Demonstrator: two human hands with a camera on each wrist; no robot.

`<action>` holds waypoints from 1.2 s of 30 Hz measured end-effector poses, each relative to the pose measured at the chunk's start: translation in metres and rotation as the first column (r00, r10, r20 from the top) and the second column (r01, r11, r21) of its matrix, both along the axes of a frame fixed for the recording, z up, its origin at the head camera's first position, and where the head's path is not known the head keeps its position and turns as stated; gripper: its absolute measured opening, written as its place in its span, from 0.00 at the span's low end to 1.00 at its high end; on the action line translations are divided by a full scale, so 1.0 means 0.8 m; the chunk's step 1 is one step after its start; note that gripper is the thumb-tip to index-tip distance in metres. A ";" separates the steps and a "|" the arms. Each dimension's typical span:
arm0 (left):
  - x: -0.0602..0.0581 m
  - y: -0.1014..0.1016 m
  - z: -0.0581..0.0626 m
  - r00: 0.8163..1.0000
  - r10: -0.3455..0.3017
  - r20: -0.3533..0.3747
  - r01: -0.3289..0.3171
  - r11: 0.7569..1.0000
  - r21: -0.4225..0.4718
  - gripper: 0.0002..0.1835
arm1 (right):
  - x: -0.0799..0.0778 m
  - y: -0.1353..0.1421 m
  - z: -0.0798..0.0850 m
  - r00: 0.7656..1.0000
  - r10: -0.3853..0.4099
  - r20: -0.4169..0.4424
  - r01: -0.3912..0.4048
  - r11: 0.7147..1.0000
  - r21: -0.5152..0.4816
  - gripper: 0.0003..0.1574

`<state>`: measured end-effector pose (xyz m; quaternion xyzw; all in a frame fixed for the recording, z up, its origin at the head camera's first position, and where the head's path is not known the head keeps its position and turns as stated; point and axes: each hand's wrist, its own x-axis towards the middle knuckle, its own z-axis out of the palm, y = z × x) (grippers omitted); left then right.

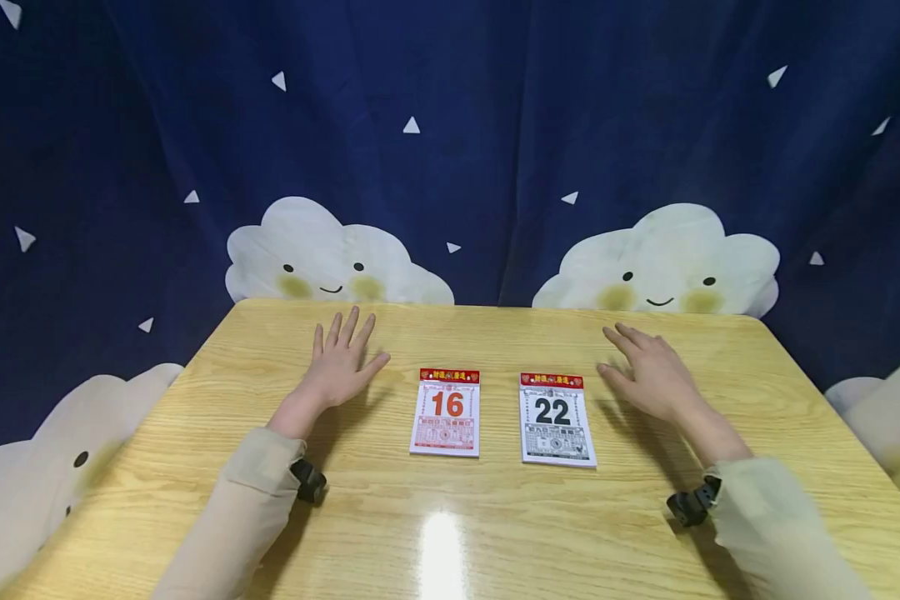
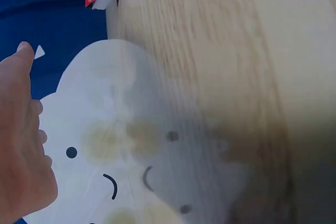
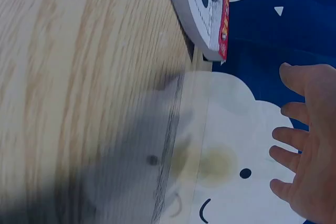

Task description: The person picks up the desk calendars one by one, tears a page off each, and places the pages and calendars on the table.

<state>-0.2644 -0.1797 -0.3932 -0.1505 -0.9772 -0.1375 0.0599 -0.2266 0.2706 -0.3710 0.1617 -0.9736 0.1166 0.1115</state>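
Note:
Two tear-off calendar pads lie face up side by side on the wooden table. The left calendar (image 1: 446, 413) has a red header and a red 16; the right calendar (image 1: 557, 420) has a red header and a black 22. My left hand (image 1: 339, 365), fingers spread, hovers to the left of the 16 pad and holds nothing. To the right of the 22 pad, my right hand (image 1: 651, 377) is held over the table with fingers extended, also without anything in it. In the right wrist view, the 22 calendar (image 3: 202, 11) shows its thick paper edge.
The glossy wooden table (image 1: 375, 525) has rounded far corners and a bright reflection near the front. Behind it hangs a dark blue curtain (image 1: 465, 167) with white triangles and smiling clouds. A small black device (image 1: 309, 481) sits at the left wrist, another (image 1: 692, 503) at the right.

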 end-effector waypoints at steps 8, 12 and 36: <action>0.004 0.007 0.003 1.000 -0.002 0.024 0.002 1.000 0.027 0.39 | -0.005 -0.016 -0.001 1.000 0.016 0.027 -0.016 1.000 -0.005 0.39; 0.008 0.016 0.006 0.998 -0.023 0.064 0.016 0.994 0.110 0.39 | -0.005 -0.023 0.001 0.999 0.015 0.030 -0.014 1.000 -0.022 0.38; 0.020 0.052 0.008 0.988 -0.047 0.149 -0.016 0.918 0.397 0.34 | -0.002 -0.109 0.002 0.993 0.039 0.112 -0.017 0.981 -0.195 0.30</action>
